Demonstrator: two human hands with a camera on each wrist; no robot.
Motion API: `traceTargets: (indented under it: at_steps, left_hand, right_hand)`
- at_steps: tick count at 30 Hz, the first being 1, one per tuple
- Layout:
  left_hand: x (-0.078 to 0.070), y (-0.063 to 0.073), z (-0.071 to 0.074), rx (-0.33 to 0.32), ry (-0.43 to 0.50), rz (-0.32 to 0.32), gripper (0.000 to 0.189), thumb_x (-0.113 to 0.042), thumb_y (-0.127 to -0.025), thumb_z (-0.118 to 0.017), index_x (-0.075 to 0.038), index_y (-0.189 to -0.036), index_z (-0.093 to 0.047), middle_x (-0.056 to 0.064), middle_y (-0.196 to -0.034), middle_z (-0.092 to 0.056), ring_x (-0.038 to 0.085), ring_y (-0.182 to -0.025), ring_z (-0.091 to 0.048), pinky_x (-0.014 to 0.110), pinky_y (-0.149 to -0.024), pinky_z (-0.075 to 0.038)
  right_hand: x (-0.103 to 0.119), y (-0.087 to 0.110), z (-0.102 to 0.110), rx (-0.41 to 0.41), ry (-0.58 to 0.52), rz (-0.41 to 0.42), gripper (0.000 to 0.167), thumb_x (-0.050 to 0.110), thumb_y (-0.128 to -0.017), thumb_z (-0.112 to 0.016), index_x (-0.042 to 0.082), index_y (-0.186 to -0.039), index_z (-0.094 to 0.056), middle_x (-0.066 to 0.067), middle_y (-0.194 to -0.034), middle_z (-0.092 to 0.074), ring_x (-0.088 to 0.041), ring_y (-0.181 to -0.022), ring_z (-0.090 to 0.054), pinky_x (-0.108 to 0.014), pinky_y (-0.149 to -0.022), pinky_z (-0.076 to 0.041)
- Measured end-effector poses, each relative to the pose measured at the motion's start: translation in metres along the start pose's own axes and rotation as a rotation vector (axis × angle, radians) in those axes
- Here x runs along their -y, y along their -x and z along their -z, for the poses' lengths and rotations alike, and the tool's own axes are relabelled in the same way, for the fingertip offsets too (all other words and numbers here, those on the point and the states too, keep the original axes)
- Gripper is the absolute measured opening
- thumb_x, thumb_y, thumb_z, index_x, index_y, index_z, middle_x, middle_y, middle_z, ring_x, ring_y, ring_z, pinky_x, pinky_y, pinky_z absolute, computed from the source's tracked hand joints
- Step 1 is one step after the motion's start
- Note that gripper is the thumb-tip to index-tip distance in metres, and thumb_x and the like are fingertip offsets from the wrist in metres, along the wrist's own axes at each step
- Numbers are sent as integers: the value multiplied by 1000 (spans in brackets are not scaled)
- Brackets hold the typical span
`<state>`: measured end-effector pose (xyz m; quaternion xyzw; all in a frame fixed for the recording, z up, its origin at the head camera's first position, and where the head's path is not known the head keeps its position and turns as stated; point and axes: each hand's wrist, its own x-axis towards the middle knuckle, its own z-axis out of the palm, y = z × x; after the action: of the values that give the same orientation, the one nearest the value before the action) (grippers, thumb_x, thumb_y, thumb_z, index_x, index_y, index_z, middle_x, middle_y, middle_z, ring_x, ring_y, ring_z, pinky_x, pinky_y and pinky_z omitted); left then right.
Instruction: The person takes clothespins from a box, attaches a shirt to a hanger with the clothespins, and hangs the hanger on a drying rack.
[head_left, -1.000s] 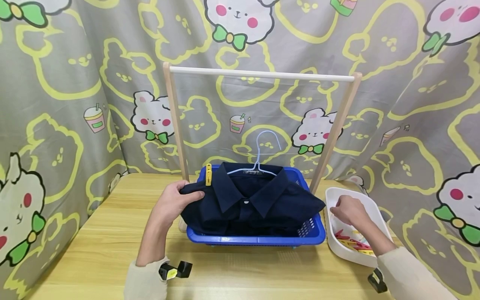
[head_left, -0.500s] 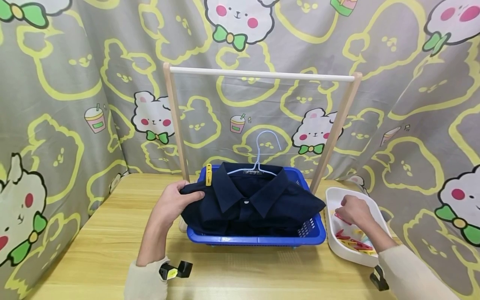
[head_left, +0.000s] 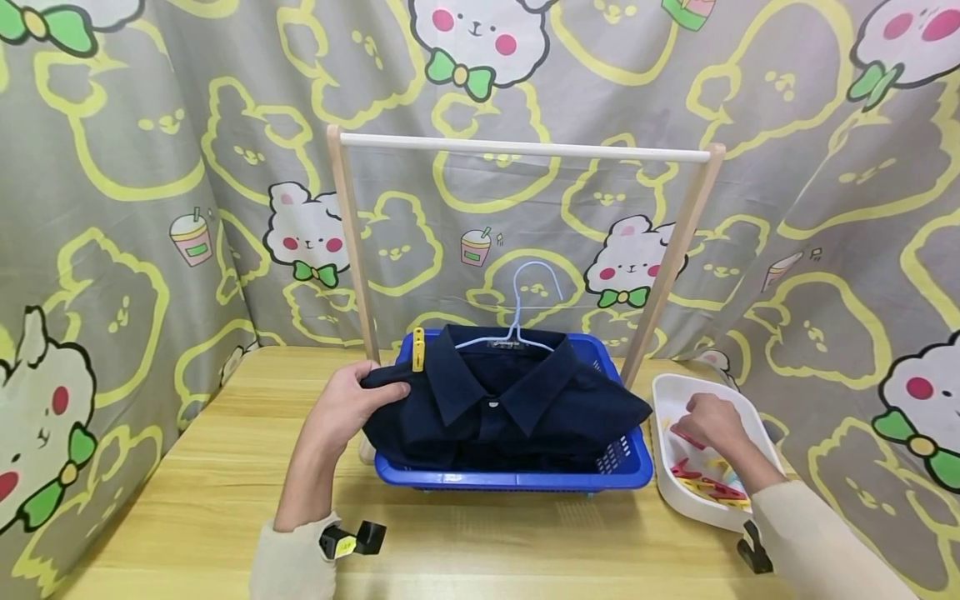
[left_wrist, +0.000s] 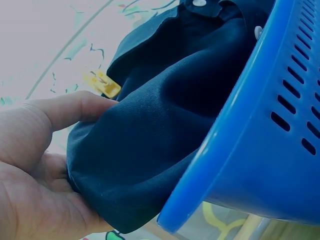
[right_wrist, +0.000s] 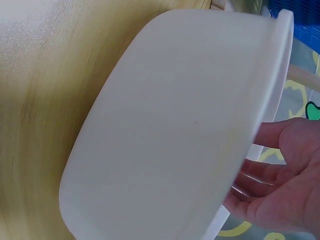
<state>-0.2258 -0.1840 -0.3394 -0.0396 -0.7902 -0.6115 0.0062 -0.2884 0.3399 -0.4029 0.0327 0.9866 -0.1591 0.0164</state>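
A dark navy shirt (head_left: 480, 433) with a collar lies over the blue basket (head_left: 517, 481), and a light blue wire hanger (head_left: 517, 308) sticks up out of its neck. My left hand (head_left: 347, 404) grips the shirt's left-side shoulder between thumb and fingers. Just beside it, a yellow clothespin (head_left: 417, 350) is clipped on that shoulder. Over at the right, my right hand (head_left: 712, 421) reaches into the white bin (head_left: 678, 500), its fingertips at a red clothespin (head_left: 687, 438) that it appears to pinch. In the right wrist view the bin's wall hides those fingertips.
More red and yellow clothespins (head_left: 708, 487) lie in the front of the bin. A wooden rack with a white crossbar (head_left: 525, 148) stands around the basket. A patterned curtain (head_left: 480, 208) hangs behind the wooden table (head_left: 225, 433).
My right hand has shifted slightly right and back within the bin, and a red clothespin now shows at its fingertips. The left hand and shirt have stayed in place.
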Motion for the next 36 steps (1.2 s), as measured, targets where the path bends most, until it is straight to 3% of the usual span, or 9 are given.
traceTargets:
  at_steps: [6,14,30,36]
  left_hand:
    - [0,0,-1,-4,-9,-2,24,-17,-89,-76,1,-96,-62,-1,-78,-57,16,-77,-58,28,-70,-49]
    - [0,0,-1,-8,-16,0,24,-17,-89,-76,1,-96,-62,-1,-78,-56,17,-78,-57,29,-71,-48]
    - [0,-1,0,-8,-5,6,24,-17,-89,-76,1,-96,-62,-1,-77,-56,17,-77,-58,29,-70,-49]
    - [0,-1,-1,-12,-7,5,25,-17,-88,-76,2,-96,-62,-2,-75,-54,17,-76,-56,29,-69,-48]
  right_hand:
    - [1,0,-1,62,4,-19,37,23,-80,-75,-10,-90,-63,-13,-77,-61,-27,-71,-57,-35,-65,-43]
    - [0,-2,-5,83,30,-37,28,23,-80,-73,2,-69,-60,-9,-68,-57,-27,-67,-54,-33,-63,-40]
    - [-5,-8,-10,101,47,-104,28,23,-81,-71,5,-65,-56,-7,-65,-56,-25,-65,-55,-31,-61,-39]
    - [-6,-10,-11,97,58,-92,27,23,-79,-71,4,-68,-56,-10,-69,-55,-28,-69,-55,-32,-63,-39]
